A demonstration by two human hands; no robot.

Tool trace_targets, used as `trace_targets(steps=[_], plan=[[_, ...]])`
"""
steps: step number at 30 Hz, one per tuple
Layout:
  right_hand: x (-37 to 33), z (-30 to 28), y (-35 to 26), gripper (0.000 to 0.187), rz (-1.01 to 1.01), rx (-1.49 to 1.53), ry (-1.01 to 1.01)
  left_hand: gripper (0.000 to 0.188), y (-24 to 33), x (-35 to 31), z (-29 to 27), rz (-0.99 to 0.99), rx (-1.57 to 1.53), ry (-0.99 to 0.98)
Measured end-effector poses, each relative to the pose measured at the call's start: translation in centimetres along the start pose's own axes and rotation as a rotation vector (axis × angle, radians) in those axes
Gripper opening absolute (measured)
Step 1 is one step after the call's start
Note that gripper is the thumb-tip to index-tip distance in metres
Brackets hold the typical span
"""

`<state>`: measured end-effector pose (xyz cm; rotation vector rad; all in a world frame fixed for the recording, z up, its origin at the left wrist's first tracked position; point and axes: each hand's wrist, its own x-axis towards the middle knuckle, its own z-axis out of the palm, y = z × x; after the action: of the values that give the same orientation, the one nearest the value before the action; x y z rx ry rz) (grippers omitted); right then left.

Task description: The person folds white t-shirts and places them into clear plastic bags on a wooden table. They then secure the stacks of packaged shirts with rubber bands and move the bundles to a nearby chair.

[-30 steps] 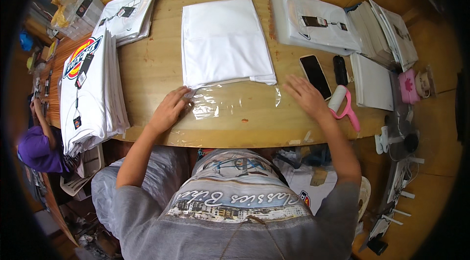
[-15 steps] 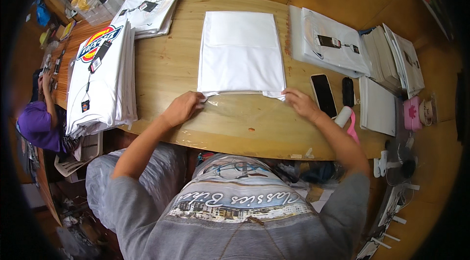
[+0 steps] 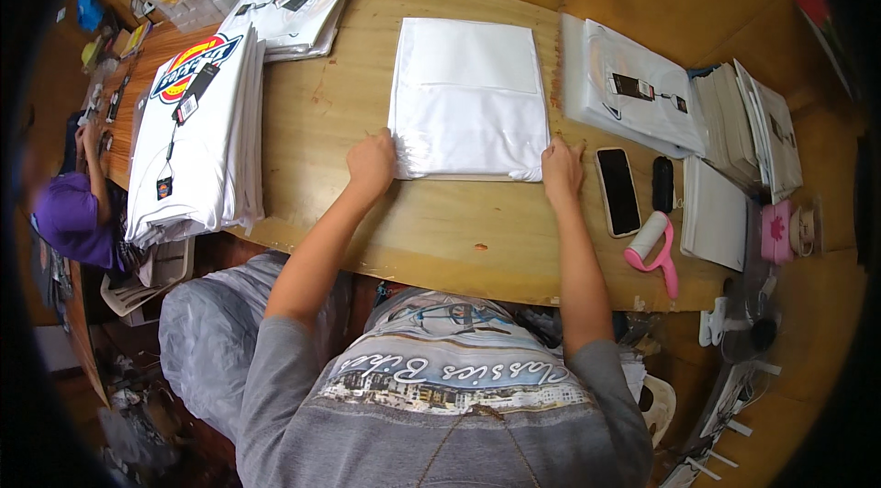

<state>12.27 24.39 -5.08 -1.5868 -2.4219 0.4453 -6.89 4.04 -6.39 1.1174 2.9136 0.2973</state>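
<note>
A folded white shirt (image 3: 468, 112) lies on the wooden table in front of me, a paler rectangular panel across its far half. Clear plastic glints along its near edge, mostly at the near left corner. My left hand (image 3: 373, 163) is closed at the left side, close to that corner, knuckles up. On the opposite side my right hand (image 3: 562, 168) pinches the right edge near its corner. The fingertips of both hands are partly hidden.
Stacks of bagged white shirts stand left (image 3: 193, 134), far left (image 3: 292, 6) and right (image 3: 638, 89). Nearer right lie a phone (image 3: 618, 192), a black case (image 3: 663, 183) and a pink-handled lint roller (image 3: 653, 245). A person in a purple cap (image 3: 69, 217) works at far left.
Both hands have moved away from me, from the shirt's near corners up along its sides. The loose corner folds now lie straight, and the plastic in front of the shirt has drawn in around it.
</note>
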Motion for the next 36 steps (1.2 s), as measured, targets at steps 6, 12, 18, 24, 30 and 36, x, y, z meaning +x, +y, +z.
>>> trace_targets(steps=[6,12,18,24,30,36], plan=[[0.1,0.1,0.4,0.022,-0.075,-0.234,0.068,0.01,0.3,-0.4,-0.4,0.108,0.324,0.156],[-0.7,1.5,1.7,0.027,-0.055,0.107,0.354,0.016,-2.4,-1.4,0.5,-0.127,-0.221,0.318],[-7.0,4.0,-6.2,0.028,-0.845,0.201,0.162,0.061,2.2,-4.0,-1.3,0.462,-0.089,0.251],[-4.9,1.8,-0.8,0.059,-0.641,-0.057,0.131,0.059,0.3,-3.3,-0.7,0.543,-0.028,0.136],[-3.4,0.1,2.8,0.064,-0.623,0.043,0.14,0.051,0.4,-1.5,-1.4,0.63,0.115,0.016],[-2.1,-0.4,2.9,0.052,-0.724,-0.014,0.207,0.027,-0.9,0.4,-0.1,0.593,-0.414,0.378]])
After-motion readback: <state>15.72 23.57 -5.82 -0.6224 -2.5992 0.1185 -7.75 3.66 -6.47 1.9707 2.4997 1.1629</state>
